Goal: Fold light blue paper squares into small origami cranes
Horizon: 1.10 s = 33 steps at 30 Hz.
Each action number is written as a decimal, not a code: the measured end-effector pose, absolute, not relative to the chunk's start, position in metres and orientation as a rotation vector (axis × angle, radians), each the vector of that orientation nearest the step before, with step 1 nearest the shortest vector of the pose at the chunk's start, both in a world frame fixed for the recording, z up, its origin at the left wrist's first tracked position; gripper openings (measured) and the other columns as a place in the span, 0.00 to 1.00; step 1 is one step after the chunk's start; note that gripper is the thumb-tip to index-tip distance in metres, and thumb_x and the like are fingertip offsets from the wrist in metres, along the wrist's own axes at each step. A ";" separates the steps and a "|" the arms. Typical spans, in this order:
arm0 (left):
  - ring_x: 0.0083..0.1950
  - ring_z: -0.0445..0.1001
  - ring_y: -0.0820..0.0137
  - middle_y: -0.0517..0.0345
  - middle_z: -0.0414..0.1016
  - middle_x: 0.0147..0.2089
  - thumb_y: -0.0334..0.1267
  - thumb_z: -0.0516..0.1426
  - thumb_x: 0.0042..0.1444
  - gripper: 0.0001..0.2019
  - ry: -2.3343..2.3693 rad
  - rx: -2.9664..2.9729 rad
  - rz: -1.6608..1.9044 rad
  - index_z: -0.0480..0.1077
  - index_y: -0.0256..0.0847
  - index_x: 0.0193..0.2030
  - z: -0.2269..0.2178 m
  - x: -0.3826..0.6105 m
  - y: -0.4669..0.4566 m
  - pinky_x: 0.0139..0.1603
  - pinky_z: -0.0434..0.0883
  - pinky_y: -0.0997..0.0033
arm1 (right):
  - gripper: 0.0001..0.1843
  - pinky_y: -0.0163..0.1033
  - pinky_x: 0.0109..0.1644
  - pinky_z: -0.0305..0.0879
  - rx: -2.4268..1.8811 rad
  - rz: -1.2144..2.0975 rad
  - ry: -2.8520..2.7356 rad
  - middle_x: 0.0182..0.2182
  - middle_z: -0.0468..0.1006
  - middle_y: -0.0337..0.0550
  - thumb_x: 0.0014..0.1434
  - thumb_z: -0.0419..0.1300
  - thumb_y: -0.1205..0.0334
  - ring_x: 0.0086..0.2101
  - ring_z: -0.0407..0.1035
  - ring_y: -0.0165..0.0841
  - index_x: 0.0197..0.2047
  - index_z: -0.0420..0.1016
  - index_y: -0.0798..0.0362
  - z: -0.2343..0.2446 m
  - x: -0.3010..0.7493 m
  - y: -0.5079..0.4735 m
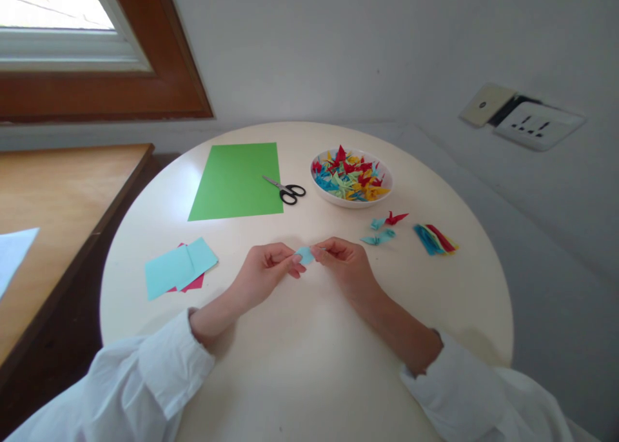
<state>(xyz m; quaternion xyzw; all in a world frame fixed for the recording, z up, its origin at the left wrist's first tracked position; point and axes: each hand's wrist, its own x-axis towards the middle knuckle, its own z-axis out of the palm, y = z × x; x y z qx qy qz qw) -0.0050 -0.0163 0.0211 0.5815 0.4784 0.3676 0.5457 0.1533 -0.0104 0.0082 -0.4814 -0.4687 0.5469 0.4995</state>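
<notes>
A small piece of light blue folded paper (305, 255) is pinched between both hands above the middle of the round table. My left hand (268, 269) grips its left side with thumb and fingers. On the opposite side, my right hand (345, 264) pinches the paper's right edge, fingers curled. Parts of the paper are covered by the fingertips. Right of my right hand lie light blue paper cranes (380, 238) and a red paper crane (396, 219). Light blue square paper sheets (169, 271), overlapping a pink-red sheet (196, 283), lie left of my left hand.
Farther back, black-handled scissors (287, 191) rest partly on a green sheet (235, 180). A white bowl (351, 203) holds many coloured cranes. Folded paper strips (435, 239) lie at the right. A wooden desk (62, 190) stands left; a wall socket (536, 126) is at right.
</notes>
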 end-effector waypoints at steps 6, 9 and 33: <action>0.31 0.76 0.69 0.51 0.78 0.29 0.48 0.57 0.49 0.16 1.067 1.308 0.954 0.72 0.34 0.31 0.017 -0.005 -0.015 0.34 0.71 0.71 | 0.06 0.35 0.30 0.59 -1.110 1.322 -1.082 0.18 0.72 0.35 0.42 0.64 0.60 0.23 0.62 0.26 0.23 0.76 0.54 0.006 0.153 -0.010; 0.32 0.77 0.68 0.53 0.78 0.30 0.48 0.58 0.49 0.17 1.027 1.246 1.003 0.69 0.35 0.38 0.017 -0.005 -0.016 0.37 0.72 0.68 | 0.06 0.34 0.29 0.57 -1.114 1.349 -1.042 0.18 0.72 0.35 0.43 0.63 0.60 0.22 0.60 0.25 0.24 0.77 0.54 0.005 0.154 -0.010; 0.30 0.75 0.70 0.57 0.75 0.28 0.44 0.60 0.47 0.14 0.977 1.148 1.061 0.69 0.36 0.36 0.018 -0.006 -0.016 0.37 0.71 0.68 | 0.07 0.36 0.34 0.69 -1.036 1.292 -1.233 0.25 0.78 0.39 0.42 0.65 0.61 0.27 0.71 0.30 0.28 0.76 0.53 0.010 0.152 -0.014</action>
